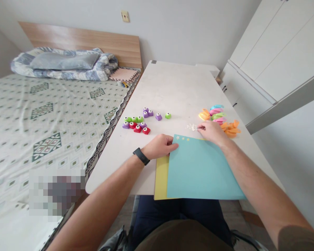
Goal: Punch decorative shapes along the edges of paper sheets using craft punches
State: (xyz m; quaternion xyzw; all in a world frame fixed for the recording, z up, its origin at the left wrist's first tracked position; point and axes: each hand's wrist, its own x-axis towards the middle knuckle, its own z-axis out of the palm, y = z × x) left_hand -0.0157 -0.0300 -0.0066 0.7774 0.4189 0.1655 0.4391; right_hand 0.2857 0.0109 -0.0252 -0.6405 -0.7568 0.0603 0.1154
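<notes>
Turquoise card point(199, 170) lies over yellow card point(161, 177) on the counter point(178, 87). Left hand point(159, 146) rests on its edge, grip open and flat; right hand point(211, 133), grip narrow, touches white paper flowers point(191, 127), any hold unclear, just beside pastel craft punches point(219, 118).

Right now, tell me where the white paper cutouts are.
In the head view, the white paper cutouts lie on the desk, right at the fingertips of the right hand, just left of the orange craft punches.
</notes>
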